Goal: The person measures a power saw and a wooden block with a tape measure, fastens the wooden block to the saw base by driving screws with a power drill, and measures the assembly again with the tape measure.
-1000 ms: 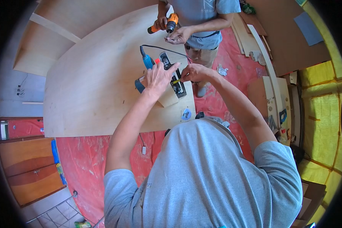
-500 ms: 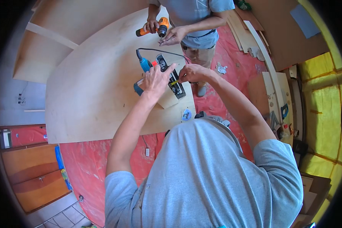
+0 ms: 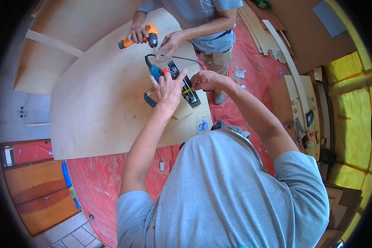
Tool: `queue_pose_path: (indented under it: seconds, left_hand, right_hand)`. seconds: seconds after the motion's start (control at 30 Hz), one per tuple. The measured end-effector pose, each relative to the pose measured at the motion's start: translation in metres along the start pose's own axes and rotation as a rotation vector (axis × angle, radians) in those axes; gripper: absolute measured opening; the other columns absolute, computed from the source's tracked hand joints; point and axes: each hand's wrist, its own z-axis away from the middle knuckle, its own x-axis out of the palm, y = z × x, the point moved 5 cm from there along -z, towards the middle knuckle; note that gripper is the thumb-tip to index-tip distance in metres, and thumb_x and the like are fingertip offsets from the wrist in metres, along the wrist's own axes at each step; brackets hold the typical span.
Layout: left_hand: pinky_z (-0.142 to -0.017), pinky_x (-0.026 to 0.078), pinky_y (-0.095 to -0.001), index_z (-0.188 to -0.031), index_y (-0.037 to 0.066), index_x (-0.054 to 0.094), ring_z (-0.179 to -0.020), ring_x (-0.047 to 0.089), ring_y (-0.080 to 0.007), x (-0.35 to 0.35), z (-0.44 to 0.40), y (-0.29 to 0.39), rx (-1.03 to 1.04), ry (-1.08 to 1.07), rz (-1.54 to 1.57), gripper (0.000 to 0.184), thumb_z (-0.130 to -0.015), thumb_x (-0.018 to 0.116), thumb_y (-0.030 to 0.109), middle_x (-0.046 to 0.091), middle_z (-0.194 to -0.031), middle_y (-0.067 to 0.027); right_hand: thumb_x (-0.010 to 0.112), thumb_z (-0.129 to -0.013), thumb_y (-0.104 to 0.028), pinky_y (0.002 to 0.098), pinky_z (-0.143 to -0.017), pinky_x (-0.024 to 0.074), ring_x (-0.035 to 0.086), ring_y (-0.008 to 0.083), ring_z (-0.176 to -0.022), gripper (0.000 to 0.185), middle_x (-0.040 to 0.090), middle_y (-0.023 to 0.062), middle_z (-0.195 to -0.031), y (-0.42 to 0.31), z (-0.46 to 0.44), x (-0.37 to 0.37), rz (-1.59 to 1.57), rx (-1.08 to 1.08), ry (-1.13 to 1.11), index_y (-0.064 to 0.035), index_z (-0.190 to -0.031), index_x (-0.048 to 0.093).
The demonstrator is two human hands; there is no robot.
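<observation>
A corded blue power tool (image 3: 156, 71) lies on the wooden board with its long black base plate (image 3: 172, 66) facing up. My left hand (image 3: 168, 89) rests over the tool with thumb and index finger spread apart; its other fingers are partly hidden. At the edge of the plate, my right hand (image 3: 205, 80) pinches the end of a narrow yellow strip (image 3: 187, 91) that looks like a tape measure blade. The strip lies across the plate between my two hands. Under the tool sits a light wooden block (image 3: 182, 110).
Across the board (image 3: 95, 111), a co-worker holds an orange drill (image 3: 151, 33), the other hand near its bit. A power cord (image 3: 190, 59) runs off the tool. A small blue-rimmed round container (image 3: 202, 125) stands near the board's corner. Red sheeting (image 3: 107, 177) covers the floor; planks (image 3: 252, 29) lie right.
The co-worker's drill and hands have moved left and slightly down. My left thumb now shows spread out to the side. My right hand stays at the yellow strip.
</observation>
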Motion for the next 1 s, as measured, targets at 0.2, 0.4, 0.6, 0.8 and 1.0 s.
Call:
queue_pose_path:
  seconds: [0.2, 0.4, 0.6, 0.8, 1.0]
  left_hand:
    - [-0.092, 0.046, -0.0555, -0.153, 0.045, 0.055, -0.112, 0.063, -0.0356, -0.004, 0.003, 0.005, -0.121, -0.060, -0.049, 0.062, -0.098, 0.079, 0.027, 0.058, -0.118, -0.0136]
    - [-0.095, 0.047, -0.0561, -0.149, 0.041, 0.059, -0.112, 0.063, -0.0351, -0.007, 0.000, 0.006, -0.117, -0.012, 0.022, 0.049, -0.108, 0.054, 0.015, 0.055, -0.119, -0.0151]
    - [-0.095, 0.045, -0.0553, -0.147, 0.039, 0.061, -0.113, 0.063, -0.0353, -0.003, -0.001, 0.005, -0.094, 0.037, 0.043, 0.046, -0.108, 0.054, 0.015, 0.054, -0.118, -0.0152]
    - [-0.095, 0.046, -0.0578, -0.151, 0.039, 0.059, -0.114, 0.062, -0.0377, 0.003, -0.003, 0.003, -0.100, -0.008, 0.046, 0.056, -0.099, 0.076, 0.023, 0.055, -0.120, -0.0166]
    - [-0.096, 0.047, -0.0585, -0.150, 0.038, 0.059, -0.116, 0.061, -0.0388, 0.001, -0.004, 0.003, -0.087, -0.012, 0.039, 0.055, -0.099, 0.075, 0.023, 0.054, -0.118, -0.0166]
  right_hand:
    - [0.075, -0.091, -0.034, 0.0449, -0.084, 0.0581, 0.076, 0.0327, -0.088, 0.028, 0.081, 0.0141, -0.095, 0.009, -0.003, 0.009, -0.063, 0.061, 0.008, -0.0135, -0.107, 0.086]
    - [0.075, -0.091, -0.035, 0.0443, -0.083, 0.0587, 0.077, 0.0321, -0.089, 0.028, 0.081, 0.0131, -0.094, 0.009, -0.004, 0.009, -0.009, 0.082, 0.028, -0.0146, -0.106, 0.086]
    - [0.073, -0.090, -0.037, 0.0447, -0.082, 0.0592, 0.077, 0.0318, -0.088, 0.030, 0.081, 0.0134, -0.093, 0.013, -0.007, 0.012, -0.010, 0.100, 0.010, -0.0154, -0.106, 0.086]
    - [0.073, -0.089, -0.035, 0.0445, -0.081, 0.0586, 0.076, 0.0318, -0.085, 0.030, 0.080, 0.0134, -0.092, 0.020, -0.010, 0.017, -0.049, 0.072, 0.010, -0.0135, -0.105, 0.086]
    - [0.074, -0.089, -0.033, 0.0448, -0.081, 0.0576, 0.075, 0.0325, -0.085, 0.028, 0.079, 0.0152, -0.090, 0.018, -0.009, 0.016, -0.066, 0.033, 0.030, -0.0105, -0.102, 0.085]
